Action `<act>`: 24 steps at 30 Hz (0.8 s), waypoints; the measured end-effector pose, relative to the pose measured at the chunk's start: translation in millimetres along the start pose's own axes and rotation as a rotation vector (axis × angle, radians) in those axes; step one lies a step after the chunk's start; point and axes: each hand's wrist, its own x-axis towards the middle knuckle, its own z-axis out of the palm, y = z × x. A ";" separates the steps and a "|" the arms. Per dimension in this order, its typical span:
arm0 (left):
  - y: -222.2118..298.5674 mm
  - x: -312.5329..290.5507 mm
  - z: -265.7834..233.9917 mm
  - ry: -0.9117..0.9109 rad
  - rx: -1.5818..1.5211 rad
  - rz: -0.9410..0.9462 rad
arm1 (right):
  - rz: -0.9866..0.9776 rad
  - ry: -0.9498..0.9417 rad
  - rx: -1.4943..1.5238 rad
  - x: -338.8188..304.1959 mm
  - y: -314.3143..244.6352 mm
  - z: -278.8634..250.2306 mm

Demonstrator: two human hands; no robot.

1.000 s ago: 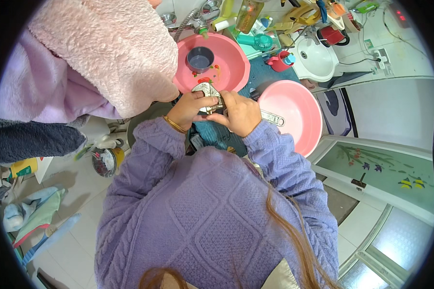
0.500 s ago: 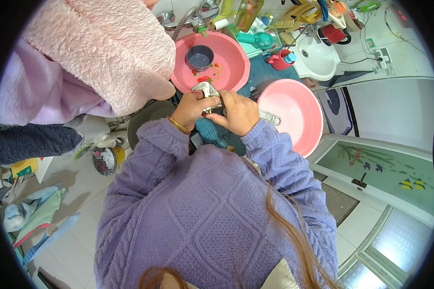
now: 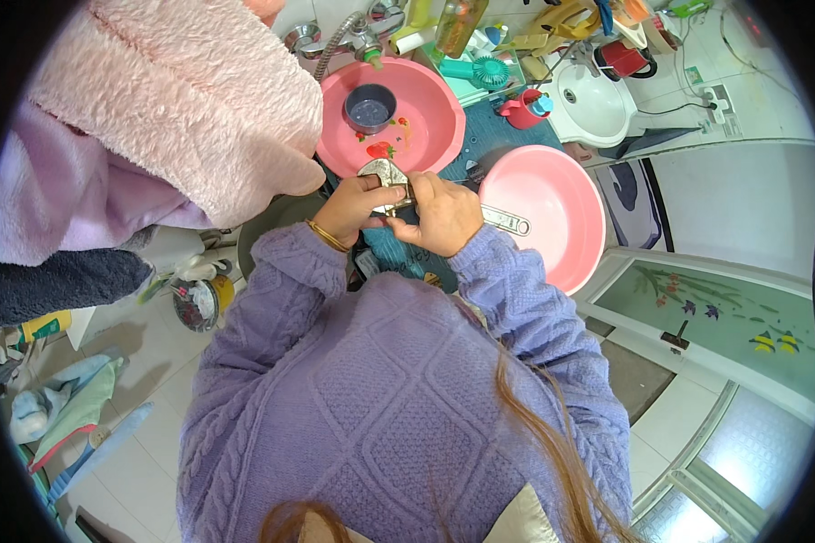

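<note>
Two hands share one tool, a single silvery metal adjustable wrench [image 3: 391, 172]. The left hand [image 3: 346, 210] grips its broad, hooked head, thumb laid across the metal and fingers curled beneath. The right hand [image 3: 448, 215] is closed around the wrench just beside the left fingers, its thumb and fingertips pinching near the head. The flat, straight handle comes out past the right hand, ending in a round hole; whether that end touches the basin behind it, I cannot tell. One gold-coloured, ring-shaped bangle [image 3: 328, 235] circles the left wrist, near a sleeve of thick, cable-knit purple.

Two pink basins, smooth and plastic-looking, lie about the fingers. The angular basin [image 3: 430, 118], with cut corners and a red fruit print, is just beyond the fingertips and holds one round, dark grey bowl [image 3: 369, 110]. The round basin [image 3: 557, 195] is to the right of the right fingers. Farther beyond them, to the right, are one red mug [image 3: 520, 112] and one glossy white washbasin [image 3: 599, 113]. Left of the left fingers, well up in view, hang one shaggy pale pink cloth [image 3: 186, 100] and one smoother lilac cloth [image 3: 77, 185].
</note>
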 end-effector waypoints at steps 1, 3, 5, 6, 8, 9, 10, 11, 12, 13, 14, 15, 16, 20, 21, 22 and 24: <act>-0.7 0.5 0.1 -0.003 -0.007 0.016 | 0.000 0.002 -0.003 0.3 -0.4 -0.1; -2.3 1.1 0.6 -0.011 -0.020 0.046 | 0.005 0.010 -0.006 0.9 -1.3 -0.3; -4.4 2.0 -0.3 -0.013 -0.019 0.070 | 0.013 0.021 -0.006 1.5 -2.5 -0.3; -5.1 2.0 -0.5 -0.014 -0.018 0.083 | 0.010 0.030 -0.009 1.3 -2.8 0.0; -5.9 1.7 1.2 -0.005 -0.011 0.100 | 0.003 0.047 -0.017 1.2 -3.0 0.8; -6.1 1.8 1.7 0.000 -0.007 0.109 | -0.002 0.042 -0.023 1.1 -2.6 0.7; -5.0 1.4 1.6 0.012 0.006 0.084 | -0.006 0.038 -0.029 1.0 -2.1 0.5; -3.1 0.0 1.4 0.024 0.019 0.059 | -0.008 0.033 -0.034 0.5 -2.1 0.3; -2.1 -1.0 1.1 0.035 0.033 0.033 | -0.006 0.030 -0.028 0.0 -1.8 1.2; -3.1 -0.9 0.3 0.042 0.053 0.033 | -0.003 0.027 -0.022 -0.4 -1.2 2.9; -5.2 -0.2 -1.2 0.050 0.072 0.035 | -0.003 0.024 -0.016 0.2 -1.2 3.4; -7.2 0.7 -2.3 0.057 0.091 0.037 | -0.002 0.016 -0.014 0.4 -1.9 2.3; -8.8 1.5 -2.9 0.051 0.071 0.047 | -0.001 0.008 -0.012 1.0 -3.3 0.1; -14.3 2.7 -5.5 0.032 0.025 0.083 | 0.019 -0.054 -0.009 -0.5 -3.4 -0.4; -14.9 2.9 -5.9 0.028 0.022 0.092 | 0.019 -0.051 -0.018 -1.0 -3.3 0.0; -14.9 2.6 -5.1 0.028 0.037 0.102 | 0.018 -0.047 -0.028 -1.5 -3.4 0.4; -13.5 1.0 -3.4 0.032 0.068 0.122 | 0.021 -0.043 -0.034 -1.6 -3.6 1.2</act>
